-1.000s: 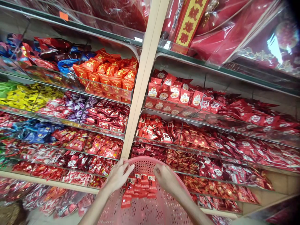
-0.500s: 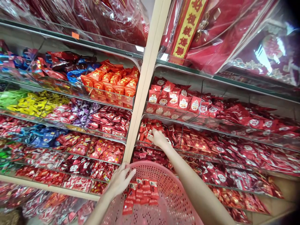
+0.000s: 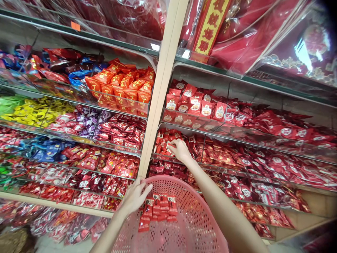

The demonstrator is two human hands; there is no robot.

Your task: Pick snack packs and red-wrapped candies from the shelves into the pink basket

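My left hand [image 3: 135, 197] is on the upper left rim of a pink perforated plastic basket [image 3: 207, 211], gripping it with the thumb on the inner side. In the basket lies a small group of red candy packets [image 3: 159, 208] with cream tops and dark lettering. My right hand [image 3: 180, 150] reaches over the basket to a shelf bin, its thumb and fingers pinched at a red candy packet [image 3: 168, 149] of the same look. More such packets [image 3: 166, 135] lie around the fingertips.
A pale wooden post [image 3: 158, 91] divides the shelves. Clear bin fronts hold back orange-red packets [image 3: 122, 89], red packets [image 3: 196, 105] above my right hand, and yellow candies [image 3: 37, 111] at left. Plastic-wrapped red goods [image 3: 252, 35] fill the top shelf. Bagged sweets [image 3: 65, 225] lie low at left.
My right hand has drawn slightly back within the bin, its fingertips now showing pinched together. The view has shifted a little, and the left hand stays on the basket rim.
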